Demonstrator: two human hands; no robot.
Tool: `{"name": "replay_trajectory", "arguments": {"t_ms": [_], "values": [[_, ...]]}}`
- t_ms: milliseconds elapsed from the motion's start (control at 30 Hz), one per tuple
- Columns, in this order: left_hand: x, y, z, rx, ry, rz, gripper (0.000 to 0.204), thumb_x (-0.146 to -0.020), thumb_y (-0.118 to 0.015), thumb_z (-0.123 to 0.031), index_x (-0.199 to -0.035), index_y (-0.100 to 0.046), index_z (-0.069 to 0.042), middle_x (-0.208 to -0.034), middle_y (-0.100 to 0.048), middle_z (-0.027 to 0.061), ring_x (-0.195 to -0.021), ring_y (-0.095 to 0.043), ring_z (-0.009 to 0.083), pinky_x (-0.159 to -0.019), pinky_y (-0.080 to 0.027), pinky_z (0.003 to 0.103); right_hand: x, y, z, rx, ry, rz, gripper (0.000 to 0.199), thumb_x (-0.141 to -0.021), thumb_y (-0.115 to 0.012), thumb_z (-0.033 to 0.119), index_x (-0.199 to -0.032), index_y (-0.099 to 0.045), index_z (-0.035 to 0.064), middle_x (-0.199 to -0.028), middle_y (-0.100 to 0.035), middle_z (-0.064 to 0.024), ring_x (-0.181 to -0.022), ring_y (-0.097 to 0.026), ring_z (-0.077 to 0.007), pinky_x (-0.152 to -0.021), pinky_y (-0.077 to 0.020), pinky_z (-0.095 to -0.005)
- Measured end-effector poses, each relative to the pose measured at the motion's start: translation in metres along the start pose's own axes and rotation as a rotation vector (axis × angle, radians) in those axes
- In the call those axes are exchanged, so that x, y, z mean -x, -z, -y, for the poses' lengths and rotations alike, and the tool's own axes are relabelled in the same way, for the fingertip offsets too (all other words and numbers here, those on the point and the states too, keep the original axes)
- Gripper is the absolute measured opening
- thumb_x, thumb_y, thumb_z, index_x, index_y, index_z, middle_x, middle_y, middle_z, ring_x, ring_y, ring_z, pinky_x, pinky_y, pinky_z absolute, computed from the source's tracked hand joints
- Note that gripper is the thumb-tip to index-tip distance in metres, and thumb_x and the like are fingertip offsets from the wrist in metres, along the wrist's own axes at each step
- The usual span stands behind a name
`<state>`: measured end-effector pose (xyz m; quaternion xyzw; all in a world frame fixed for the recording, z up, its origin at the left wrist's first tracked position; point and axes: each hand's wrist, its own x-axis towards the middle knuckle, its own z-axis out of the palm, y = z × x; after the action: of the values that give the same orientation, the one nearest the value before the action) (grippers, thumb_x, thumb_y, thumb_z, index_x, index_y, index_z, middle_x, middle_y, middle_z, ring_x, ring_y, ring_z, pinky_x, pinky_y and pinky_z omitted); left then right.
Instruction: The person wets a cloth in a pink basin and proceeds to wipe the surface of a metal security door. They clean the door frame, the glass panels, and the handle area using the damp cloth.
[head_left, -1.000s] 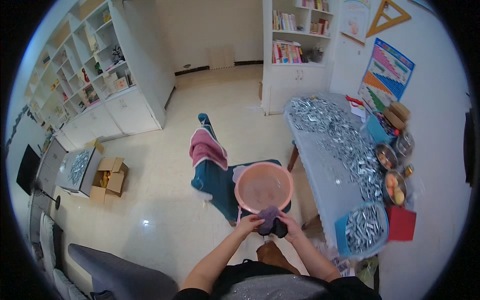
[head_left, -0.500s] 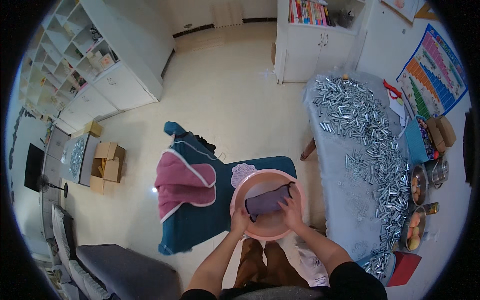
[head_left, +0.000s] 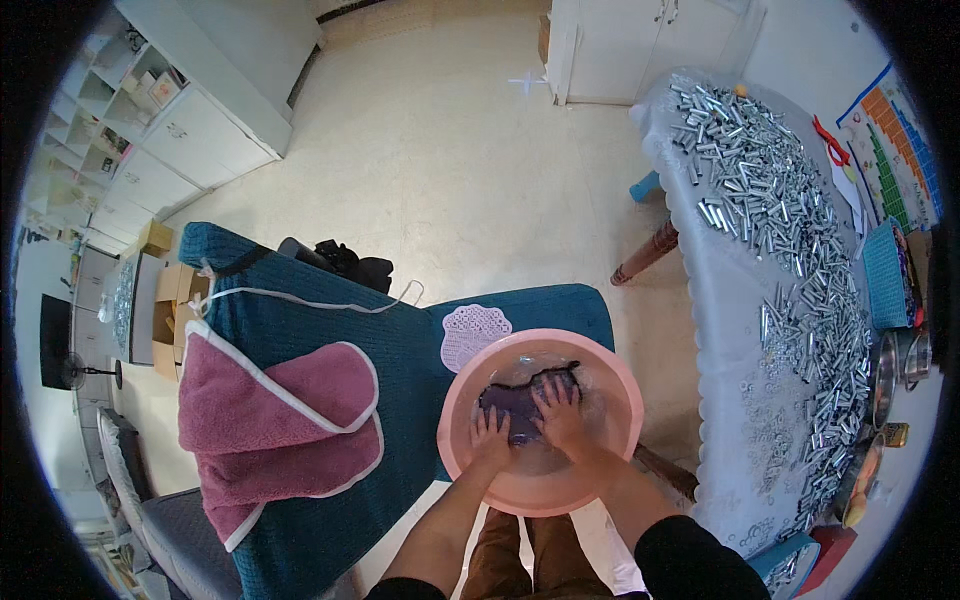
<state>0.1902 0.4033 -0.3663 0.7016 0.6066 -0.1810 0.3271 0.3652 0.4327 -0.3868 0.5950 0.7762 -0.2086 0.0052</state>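
A pink round basin (head_left: pixel 628 400) with water in it stands on the seat of a teal-covered chair (head_left: pixel 570 308). In the water lies a dark purple cloth (head_left: pixel 518 402) with black edging, spread out and wet. My left hand (head_left: pixel 489 438) rests on the cloth's near left part, fingers spread. On its right part my right hand (head_left: pixel 560 412) presses flat, fingers also spread. Neither hand grips the cloth. Its underside is hidden.
Over the chair's back hang a pink towel (head_left: pixel 300 420) with white trim and a white wire hanger (head_left: pixel 330 301). A lilac lace mat (head_left: pixel 465 335) touches the basin. Right, a covered table (head_left: pixel 715 400) holds many metal tubes (head_left: pixel 760 180); its wooden leg (head_left: pixel 645 253) stands near.
The cloth was lifted between both hands over the basin; now it lies in the water under my flattened hands. My fingers have opened, and the view has shifted lower and closer.
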Motion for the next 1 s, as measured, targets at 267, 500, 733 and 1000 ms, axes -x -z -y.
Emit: {"name": "replay_trajectory", "arguments": {"t_ms": [267, 500, 733, 1000], "values": [[-0.015, -0.005, -0.021, 1.655, 0.411, 0.175, 0.072, -0.083, -0.05, -0.058, -0.138, -0.034, -0.014, -0.141, -0.033, 0.0105, -0.122, -0.038, 0.0326, -0.095, -0.036, 0.048, 0.0, -0.022, 0.011, -0.61, -0.619, -0.109, 0.055, -0.073, -0.071, 0.03, -0.118, -0.053, 0.0054, -0.119, -0.049, -0.0199, -0.104, -0.053, -0.0325, -0.089, -0.0433, -0.0388], [-0.014, 0.039, -0.035, 2.26, 0.342, 0.244, 0.062, -0.088, -0.046, -0.055, -0.123, -0.048, -0.005, -0.113, -0.056, 0.0094, -0.103, -0.054, 0.02, -0.08, -0.048, 0.037, 0.039, 0.016, 0.087, -1.498, -0.467, -0.127, 0.029, -0.08, -0.068, 0.026, -0.091, -0.059, 0.0009, -0.071, -0.058, -0.0105, -0.065, -0.056, -0.0148, -0.06, -0.0457, -0.029], [-0.029, -0.015, -0.023, 2.211, 0.35, 0.171, 0.05, -0.089, -0.047, -0.05, -0.11, -0.054, -0.005, -0.098, -0.059, 0.0088, -0.09, -0.057, 0.02, -0.075, -0.048, 0.036, 0.031, 0.054, 0.097, -0.842, -0.255, -0.285, 0.03, -0.083, -0.062, 0.03, -0.071, -0.062, 0.0027, -0.062, -0.059, -0.0176, -0.053, -0.057, -0.0316, -0.052, -0.044, -0.0392], [-0.039, -0.072, -0.03, 1.269, 0.227, -0.484, 0.04, -0.09, -0.05, -0.042, -0.091, -0.06, -0.003, -0.08, -0.061, 0.0092, -0.075, -0.058, 0.0182, -0.068, -0.048, 0.032, 0.004, 0.04, 0.05, -0.712, -0.29, -0.237, 0.026, -0.083, -0.057, 0.026, -0.08, -0.067, 0.002, -0.075, -0.061, -0.0229, -0.067, -0.061, -0.0371, -0.064, -0.0476, -0.0439]]}}
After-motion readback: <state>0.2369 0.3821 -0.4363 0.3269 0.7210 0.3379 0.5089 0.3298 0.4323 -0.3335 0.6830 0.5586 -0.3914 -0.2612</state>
